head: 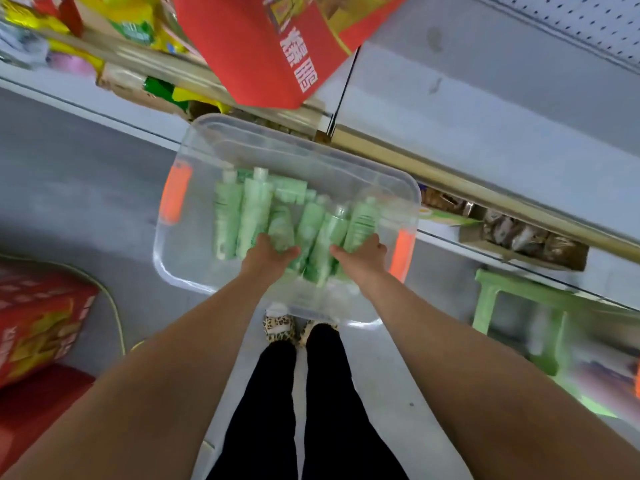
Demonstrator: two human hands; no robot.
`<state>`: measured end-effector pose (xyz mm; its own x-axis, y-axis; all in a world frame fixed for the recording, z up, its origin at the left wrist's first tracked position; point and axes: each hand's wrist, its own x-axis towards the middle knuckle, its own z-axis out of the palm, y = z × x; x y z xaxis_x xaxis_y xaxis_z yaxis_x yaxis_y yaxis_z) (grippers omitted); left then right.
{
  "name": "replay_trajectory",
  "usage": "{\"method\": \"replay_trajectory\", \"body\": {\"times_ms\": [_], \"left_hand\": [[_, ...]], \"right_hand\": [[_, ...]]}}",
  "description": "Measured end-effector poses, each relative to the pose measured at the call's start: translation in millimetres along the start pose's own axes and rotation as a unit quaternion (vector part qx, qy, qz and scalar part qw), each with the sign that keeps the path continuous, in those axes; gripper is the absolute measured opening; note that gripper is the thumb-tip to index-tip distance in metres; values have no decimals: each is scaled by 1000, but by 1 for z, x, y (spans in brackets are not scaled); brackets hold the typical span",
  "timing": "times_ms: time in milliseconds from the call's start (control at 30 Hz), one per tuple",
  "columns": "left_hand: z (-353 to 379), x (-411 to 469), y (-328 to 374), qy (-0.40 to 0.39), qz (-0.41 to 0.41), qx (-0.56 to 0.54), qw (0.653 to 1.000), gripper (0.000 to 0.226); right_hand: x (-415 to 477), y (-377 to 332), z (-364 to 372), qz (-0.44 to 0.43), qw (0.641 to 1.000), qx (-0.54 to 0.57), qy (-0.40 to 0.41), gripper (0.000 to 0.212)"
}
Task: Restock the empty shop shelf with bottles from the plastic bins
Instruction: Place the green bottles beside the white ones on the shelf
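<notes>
A clear plastic bin (194, 271) with orange side latches stands on the grey floor in front of my feet. Several pale green bottles (227, 216) lie side by side in it. Both arms reach down into the bin. My left hand (268, 252) curls its fingers round a green bottle near the middle. My right hand (362, 252) grips another green bottle (362, 220) toward the bin's right side. The fingertips are hidden among the bottles. The frame is blurred by motion.
White shop shelves (485, 109) run diagonally behind the bin, with cardboard trays of packaged goods on the lower level. A red carton (263, 46) hangs over the shelf edge. A green plastic stool (512, 306) stands at right, red boxes (38, 320) at left.
</notes>
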<state>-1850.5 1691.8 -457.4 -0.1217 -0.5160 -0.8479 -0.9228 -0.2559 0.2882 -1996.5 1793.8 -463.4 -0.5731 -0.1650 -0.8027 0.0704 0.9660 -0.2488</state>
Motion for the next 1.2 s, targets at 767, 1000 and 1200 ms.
{"method": "replay_trajectory", "body": {"times_ms": [767,1000,1200], "left_hand": [[-51,-75,5,-169,-38,-390,904,55],[-91,-151,26,-250,134,-465,838,49],[-116,-208,75,-351,268,-480,758,58]], "right_hand": [[-74,-7,-59,3,876,414,-246,40],[-142,-13,-119,-145,791,465,-370,60],[-200,-41,-172,-229,784,468,-339,76]]}}
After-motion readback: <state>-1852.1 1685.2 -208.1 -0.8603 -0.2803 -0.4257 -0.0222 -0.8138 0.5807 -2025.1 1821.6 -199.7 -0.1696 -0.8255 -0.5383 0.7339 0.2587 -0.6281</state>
